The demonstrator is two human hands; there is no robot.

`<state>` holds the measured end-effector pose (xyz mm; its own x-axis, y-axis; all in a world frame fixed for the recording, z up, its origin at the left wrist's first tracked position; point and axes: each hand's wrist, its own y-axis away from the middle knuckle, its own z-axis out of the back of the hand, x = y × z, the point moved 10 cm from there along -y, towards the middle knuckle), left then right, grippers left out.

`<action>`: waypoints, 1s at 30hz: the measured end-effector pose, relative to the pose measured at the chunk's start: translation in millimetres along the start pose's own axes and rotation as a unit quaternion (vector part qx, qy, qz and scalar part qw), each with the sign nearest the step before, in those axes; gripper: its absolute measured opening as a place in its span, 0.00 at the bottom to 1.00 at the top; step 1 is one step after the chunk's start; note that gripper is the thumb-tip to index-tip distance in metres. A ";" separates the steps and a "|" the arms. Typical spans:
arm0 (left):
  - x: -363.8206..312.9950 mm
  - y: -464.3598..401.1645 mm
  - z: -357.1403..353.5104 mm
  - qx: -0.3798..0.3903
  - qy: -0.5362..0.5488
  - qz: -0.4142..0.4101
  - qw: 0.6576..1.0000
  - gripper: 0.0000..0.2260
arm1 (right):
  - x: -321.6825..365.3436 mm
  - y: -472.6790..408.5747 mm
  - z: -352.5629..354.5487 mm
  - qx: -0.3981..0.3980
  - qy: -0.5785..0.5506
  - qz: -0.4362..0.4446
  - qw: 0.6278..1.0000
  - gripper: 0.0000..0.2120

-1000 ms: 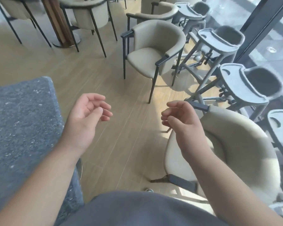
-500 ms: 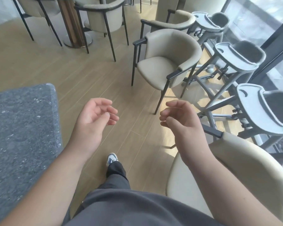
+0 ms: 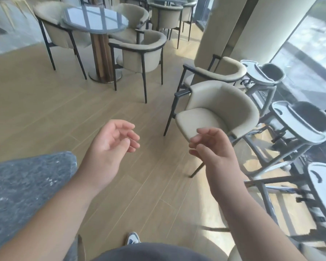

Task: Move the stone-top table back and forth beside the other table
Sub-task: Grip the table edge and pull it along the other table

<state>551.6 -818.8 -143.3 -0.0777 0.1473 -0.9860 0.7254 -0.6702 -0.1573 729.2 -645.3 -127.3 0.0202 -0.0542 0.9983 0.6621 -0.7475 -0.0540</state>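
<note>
Fingers loosely curled on both sides and clamped on nothing — my left hand (image 3: 109,147) floats just right of the stone-top table (image 3: 26,189), my right hand (image 3: 213,147) further right again, in front of the beige armchair (image 3: 220,110). What's changed in the last second: my view has swung up and forward, so the stone-top table has slid down to the lower left and its near corner is all I've got. The round glass table (image 3: 94,19) has come into sight well beyond the stone-top table, up at the far end; it may be the other table, though I can't be sure from here. A shoe (image 3: 133,239) is now planted right of the stone-top table. I'd judge I'm stepping away, between pushes. Neither hand touches the slab; its edge sits just left of my left wrist.
</note>
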 end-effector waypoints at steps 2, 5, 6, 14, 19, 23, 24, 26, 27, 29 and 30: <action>-5.4 -22.7 14.2 -0.019 0.003 -0.009 1.000 0.12 | 0.1 -22.7 -14.9 0.013 -0.008 0.006 1.000 0.17; -7.0 -50.4 32.7 -0.044 -0.010 -0.018 0.999 0.13 | -1.3 -57.2 -32.0 0.023 -0.028 0.013 0.999 0.17; -5.7 -58.0 38.7 -0.054 -0.014 -0.016 0.998 0.13 | -2.3 -68.7 -35.5 0.021 -0.033 0.013 0.999 0.17; 15.3 -163.0 83.8 -0.133 -0.044 -0.006 0.990 0.13 | -25.2 -207.5 -80.1 0.069 -0.069 0.011 0.995 0.16; 42.8 -259.1 84.4 -0.174 -0.056 -0.002 0.983 0.13 | -43.0 -323.0 -109.2 0.123 -0.069 0.013 0.990 0.16; 46.5 -335.3 85.8 -0.215 -0.061 0.000 0.975 0.13 | -47.5 -417.3 -131.3 0.170 -0.057 -0.002 0.984 0.16; 45.1 -351.2 88.1 -0.223 -0.067 -0.004 0.972 0.13 | -46.7 -439.2 -138.6 0.180 -0.054 -0.003 0.982 0.16; 44.2 -374.6 98.7 -0.243 -0.079 -0.001 0.967 0.14 | -46.3 -476.2 -158.4 0.205 -0.043 -0.010 0.978 0.15; 44.5 -381.2 105.4 -0.255 -0.084 0.003 0.963 0.14 | -45.2 -488.5 -169.2 0.217 -0.039 -0.010 0.975 0.15; 46.3 -390.2 126.5 -0.290 -0.095 0.011 0.952 0.14 | -42.9 -509.1 -198.1 0.249 -0.036 -0.005 0.968 0.15; 47.7 -392.2 138.8 -0.307 -0.097 0.016 0.946 0.14 | -42.9 -516.7 -214.2 0.267 -0.037 -0.006 0.963 0.15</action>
<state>168.5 -649.9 -136.2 -0.1302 -0.0421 -0.9906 0.9857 -0.1131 -0.1248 225.8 -398.6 -146.6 0.0515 0.0147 0.9986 0.9530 -0.2998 -0.0447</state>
